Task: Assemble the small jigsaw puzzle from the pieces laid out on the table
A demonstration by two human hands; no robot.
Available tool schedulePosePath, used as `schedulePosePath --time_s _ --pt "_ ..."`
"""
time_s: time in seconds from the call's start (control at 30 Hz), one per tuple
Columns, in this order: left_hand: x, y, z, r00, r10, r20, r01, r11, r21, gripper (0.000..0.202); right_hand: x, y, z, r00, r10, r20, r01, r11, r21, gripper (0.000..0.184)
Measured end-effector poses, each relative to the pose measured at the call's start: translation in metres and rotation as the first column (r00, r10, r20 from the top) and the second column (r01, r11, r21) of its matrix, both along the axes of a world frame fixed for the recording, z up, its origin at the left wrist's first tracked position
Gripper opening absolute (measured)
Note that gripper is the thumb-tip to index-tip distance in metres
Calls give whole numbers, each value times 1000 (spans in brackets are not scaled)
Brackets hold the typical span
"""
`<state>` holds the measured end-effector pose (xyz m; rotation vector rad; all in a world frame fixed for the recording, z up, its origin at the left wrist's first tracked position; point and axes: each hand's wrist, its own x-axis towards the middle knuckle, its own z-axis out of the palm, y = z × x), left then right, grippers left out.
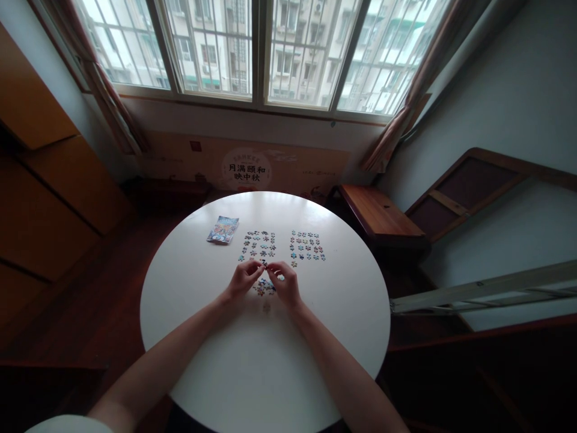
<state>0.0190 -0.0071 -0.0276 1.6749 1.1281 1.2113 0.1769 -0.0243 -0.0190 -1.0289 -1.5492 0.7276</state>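
Both hands are working right over the worktop, wrists angling inward; the left hand is bringing its thumb and fingers to a tight pinch, and the right hand is matching it from the other side; between those fingertips a small dark puzzle piece is sitting, both hands gripping it, its exact outline too small to tell! Just below the pinch, on the near side, a loose pile of pieces is lying, the right hand partly covering its edge; just beyond the fingers, the left block of pieces is spreading in rough rows, while the right block of pieces is standing apart from it, beyond the right hand; farther out to the left, a colourful packet is resting flat, well clear of the fingers.
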Motion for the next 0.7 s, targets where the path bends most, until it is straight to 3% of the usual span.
schedulePosePath --time_s 0.17,0.33,0.7 --pt "0 0 3 999 -10 46 12 999 -49 31 -1 -1 1 998 11 59 -15 997 70 14" --pt "1 0 4 997 34 68 -30 998 -61 30 0 1 0 996 -67 65 60 994 95 18" --pt "-1 -2 5 998 -32 -52 30 999 -45 38 3 5 -3 998 -48 -34 48 999 0 21"
